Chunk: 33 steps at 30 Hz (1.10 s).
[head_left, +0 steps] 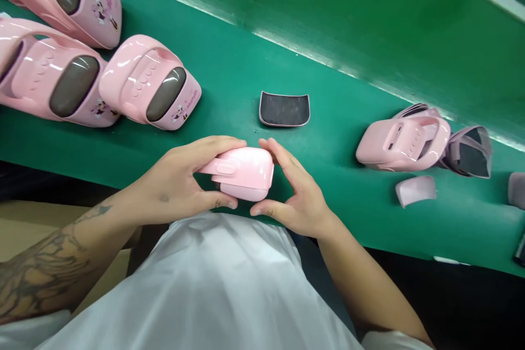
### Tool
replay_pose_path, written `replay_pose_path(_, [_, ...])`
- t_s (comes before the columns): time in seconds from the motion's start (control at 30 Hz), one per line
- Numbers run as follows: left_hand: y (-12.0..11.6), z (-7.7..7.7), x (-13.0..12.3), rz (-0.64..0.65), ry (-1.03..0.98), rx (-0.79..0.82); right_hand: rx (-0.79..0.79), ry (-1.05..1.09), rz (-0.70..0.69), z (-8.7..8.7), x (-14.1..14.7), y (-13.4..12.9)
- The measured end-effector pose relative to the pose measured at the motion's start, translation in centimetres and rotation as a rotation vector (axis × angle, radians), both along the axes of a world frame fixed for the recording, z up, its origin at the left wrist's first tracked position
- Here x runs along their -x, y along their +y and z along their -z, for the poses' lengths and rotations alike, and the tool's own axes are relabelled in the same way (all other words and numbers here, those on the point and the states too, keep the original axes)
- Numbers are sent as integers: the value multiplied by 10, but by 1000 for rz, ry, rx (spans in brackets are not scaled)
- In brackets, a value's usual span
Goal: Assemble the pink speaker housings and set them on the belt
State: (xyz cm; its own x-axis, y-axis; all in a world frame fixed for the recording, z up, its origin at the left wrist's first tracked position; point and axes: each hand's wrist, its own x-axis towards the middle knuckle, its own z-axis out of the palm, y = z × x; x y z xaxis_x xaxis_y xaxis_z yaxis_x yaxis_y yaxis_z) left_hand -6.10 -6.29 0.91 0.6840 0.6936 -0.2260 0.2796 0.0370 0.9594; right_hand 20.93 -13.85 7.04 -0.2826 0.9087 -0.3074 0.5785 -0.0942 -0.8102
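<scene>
A glossy pink plastic housing (248, 169), seen side-on, is held between my two hands close to my body. My left hand (192, 180) grips its handle end, fingers along the far side and thumb along the near side. At the opposite end, my right hand (295, 191) curves around it, with the fingers at the top edge and the thumb by the lower edge. The housing's underside is hidden. Just beyond my hands, a curved panel with a dark face (284, 109) lies on the green table (229, 71).
Several pink housings with dark windows and printed cartoon figures, including this nearest housing (172, 93), stand at the left. On the right lie another pink housing (404, 145), a stack of dark curved panels (471, 153) and a loose pale panel (416, 190). A green raised wall (328, 5) runs behind.
</scene>
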Motion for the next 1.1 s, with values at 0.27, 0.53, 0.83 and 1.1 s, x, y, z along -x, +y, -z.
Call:
replay_pose_path(0.27, [-5,6,18,-110,-16,235,51,-11,-1,17,16,-5])
replay_pose_path(0.53, [-22,23,25,-319,-363,488,-142,9,-3,22,27,1])
replay_pose_path(0.83, [-33,9,21,-133,-173,99,-158,-172,-124,-26,23,8])
replay_pose_path(1.1, [-38,2,6,-262,-167,234,-166,-284,-108,-32,36,5])
